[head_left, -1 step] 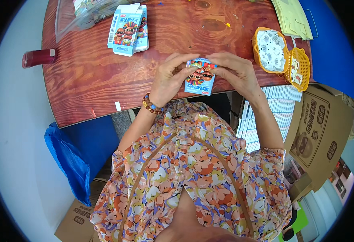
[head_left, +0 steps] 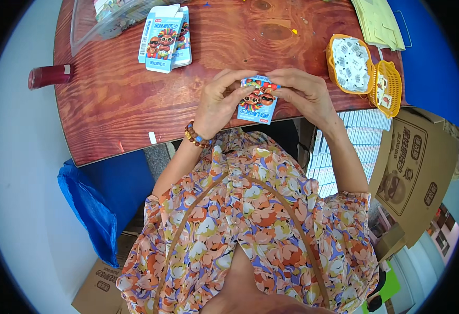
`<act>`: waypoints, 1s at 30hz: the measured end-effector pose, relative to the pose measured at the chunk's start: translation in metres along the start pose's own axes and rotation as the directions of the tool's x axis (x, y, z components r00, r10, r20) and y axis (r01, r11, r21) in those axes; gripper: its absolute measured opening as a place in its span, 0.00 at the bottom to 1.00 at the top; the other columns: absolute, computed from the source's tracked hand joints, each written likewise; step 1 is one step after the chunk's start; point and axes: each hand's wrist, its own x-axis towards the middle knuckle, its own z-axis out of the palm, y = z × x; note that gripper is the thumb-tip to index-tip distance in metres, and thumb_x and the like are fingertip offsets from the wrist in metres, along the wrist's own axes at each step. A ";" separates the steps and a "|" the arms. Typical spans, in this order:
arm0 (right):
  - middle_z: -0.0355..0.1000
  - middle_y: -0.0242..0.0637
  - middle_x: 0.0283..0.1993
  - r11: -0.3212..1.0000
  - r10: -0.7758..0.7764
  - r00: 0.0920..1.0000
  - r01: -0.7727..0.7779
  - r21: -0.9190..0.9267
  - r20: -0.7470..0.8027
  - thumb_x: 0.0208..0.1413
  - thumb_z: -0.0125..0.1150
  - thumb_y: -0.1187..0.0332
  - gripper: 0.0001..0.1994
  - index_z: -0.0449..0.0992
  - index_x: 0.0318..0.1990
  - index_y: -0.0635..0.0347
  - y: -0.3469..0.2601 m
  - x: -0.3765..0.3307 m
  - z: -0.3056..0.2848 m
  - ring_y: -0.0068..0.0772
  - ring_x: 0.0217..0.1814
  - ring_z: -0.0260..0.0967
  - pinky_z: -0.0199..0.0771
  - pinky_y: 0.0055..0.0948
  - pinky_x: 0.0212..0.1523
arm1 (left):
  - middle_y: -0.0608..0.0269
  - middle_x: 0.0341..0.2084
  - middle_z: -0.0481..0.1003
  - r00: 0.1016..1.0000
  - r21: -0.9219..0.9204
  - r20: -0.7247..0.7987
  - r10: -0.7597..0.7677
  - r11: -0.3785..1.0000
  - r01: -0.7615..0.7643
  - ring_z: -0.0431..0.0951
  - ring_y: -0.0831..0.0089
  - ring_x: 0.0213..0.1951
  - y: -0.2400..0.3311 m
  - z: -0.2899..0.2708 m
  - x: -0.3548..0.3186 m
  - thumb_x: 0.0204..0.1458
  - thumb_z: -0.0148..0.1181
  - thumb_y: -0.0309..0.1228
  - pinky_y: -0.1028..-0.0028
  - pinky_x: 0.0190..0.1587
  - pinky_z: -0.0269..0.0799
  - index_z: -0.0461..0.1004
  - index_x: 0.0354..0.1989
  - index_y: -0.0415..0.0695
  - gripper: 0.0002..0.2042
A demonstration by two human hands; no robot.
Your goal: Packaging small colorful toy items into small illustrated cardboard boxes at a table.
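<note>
A small light-blue printed carton (head_left: 257, 104) with cartoon figures is held between both hands above the table's near edge, its print upside down to me. My left hand (head_left: 222, 97), a beaded bracelet on its wrist, grips the carton's left side with the thumb on its face. On the opposite side my right hand (head_left: 305, 97) grips it too, thumb on the face and fingers along the far end. The fingers partly hide that far end. Beyond my left hand, several flat cartons of the same kind (head_left: 162, 44) lie overlapped on the table.
The reddish wooden table (head_left: 119, 115) carries a clear plastic bin (head_left: 85, 31) at far left and a dark red bottle-like object (head_left: 50, 76). Two orange baskets (head_left: 371, 68) of small packets and cards stand right, near yellow paper sheets (head_left: 378, 23). A large cardboard box (head_left: 415, 167) is below right.
</note>
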 end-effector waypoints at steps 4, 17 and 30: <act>0.78 0.39 0.51 0.973 0.172 0.985 -0.167 0.156 -0.014 0.53 0.65 0.79 0.11 0.81 0.46 0.66 0.001 -0.011 -0.001 0.32 0.55 0.74 0.75 0.29 0.55 | 0.68 0.33 0.73 0.993 -0.129 0.009 -0.114 0.985 0.114 0.73 0.83 0.33 -0.003 0.013 -0.001 0.54 0.64 0.22 0.82 0.35 0.69 0.79 0.49 0.41 0.14; 0.79 0.34 0.45 0.594 0.791 0.597 -0.700 0.397 -0.131 0.59 0.62 0.66 0.18 0.76 0.55 0.62 -0.005 -0.171 -0.092 0.23 0.43 0.75 0.77 0.28 0.45 | 0.60 0.44 0.78 0.958 -0.143 0.275 -0.076 0.983 0.119 0.79 0.76 0.46 0.019 0.049 -0.004 0.58 0.59 0.21 0.77 0.47 0.76 0.67 0.64 0.42 0.24; 0.73 0.68 0.46 0.308 0.747 0.394 -0.919 -0.246 -0.536 0.61 0.48 0.66 0.16 0.75 0.46 0.71 0.141 -0.307 -0.064 0.67 0.53 0.70 0.71 0.53 0.52 | 0.56 0.46 0.78 0.993 0.049 0.062 -0.100 0.994 0.098 0.79 0.74 0.47 0.041 -0.012 -0.013 0.60 0.55 0.19 0.75 0.51 0.74 0.69 0.61 0.37 0.19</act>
